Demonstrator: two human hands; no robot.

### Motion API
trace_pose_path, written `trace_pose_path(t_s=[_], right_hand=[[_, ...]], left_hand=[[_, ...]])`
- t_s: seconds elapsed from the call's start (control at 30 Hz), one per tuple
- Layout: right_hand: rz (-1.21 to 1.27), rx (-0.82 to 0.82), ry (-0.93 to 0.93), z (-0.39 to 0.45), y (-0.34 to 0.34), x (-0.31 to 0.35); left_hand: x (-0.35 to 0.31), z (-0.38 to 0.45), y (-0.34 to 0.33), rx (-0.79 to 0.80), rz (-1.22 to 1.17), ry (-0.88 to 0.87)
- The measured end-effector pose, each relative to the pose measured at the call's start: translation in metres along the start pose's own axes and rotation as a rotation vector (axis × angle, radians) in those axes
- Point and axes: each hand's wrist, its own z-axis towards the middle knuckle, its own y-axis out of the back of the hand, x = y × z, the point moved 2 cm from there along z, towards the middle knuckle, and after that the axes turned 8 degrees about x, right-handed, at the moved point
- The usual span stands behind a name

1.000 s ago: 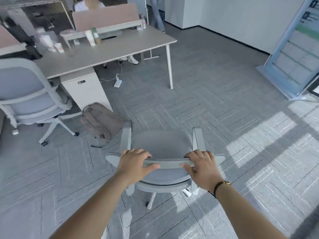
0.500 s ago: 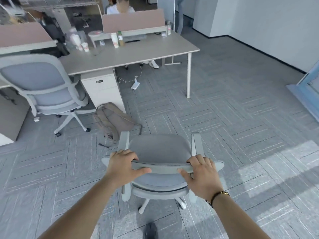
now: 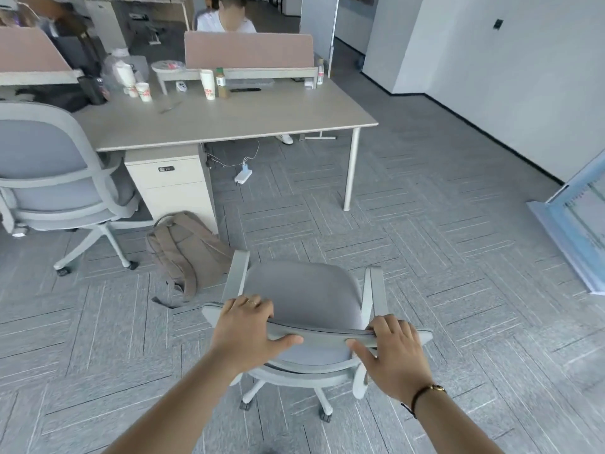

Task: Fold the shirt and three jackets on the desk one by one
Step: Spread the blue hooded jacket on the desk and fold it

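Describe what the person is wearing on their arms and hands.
Both forearms are bare, with no sleeves in view. The left hand has a thin gold-coloured ring on one finger. The right hand has no ring that shows; its wrist carries a thin dark cord bracelet with a small gold-coloured piece.

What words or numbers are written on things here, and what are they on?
None can be read.
Paper cups and tall cup: red print, too blurred.
Bottle: label too small.
Drawer cabinet: dark tag, too small.
Blue board: faint lines of print, too blurred.
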Motion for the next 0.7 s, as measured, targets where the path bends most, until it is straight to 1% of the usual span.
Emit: trace_pose_path(t_s=[0.07,0.1,0.23,0.33,0.43,0.5,0.63,0.7], right_hand=[[-0.045,0.053,-0.016,0.025,0.008,-0.015],[-0.061,0.067,-0.025,0.038,0.012,-0.023],[-0.087,0.104,-0.028,0.088,0.025,-0.051],[-0.061,0.070,-0.008,0.122,0.031,-0.072],[-0.056,0.024,0.028,0.159,0.033,-0.097],[-0.053,0.012,0.052,0.185,0.037,-0.114],[-0.017,-0.007,0.096,0.239,0.050,-0.146],[-0.013,0.038,0.112,0.272,0.059,-0.163]], left_hand=[[-0.006,0.029,-0.004,-0.038,-0.005,-0.012],[-0.010,0.043,-0.005,-0.031,-0.014,-0.015],[-0.021,0.097,0.000,0.058,-0.031,-0.013],[-0.028,0.133,-0.003,0.051,-0.024,-0.004],[-0.036,0.168,-0.011,-0.056,-0.023,0.005],[-0.043,0.193,-0.016,-0.092,-0.020,0.021],[-0.061,0.245,-0.016,-0.064,-0.017,0.075],[-0.072,0.274,-0.014,-0.011,-0.021,0.128]])
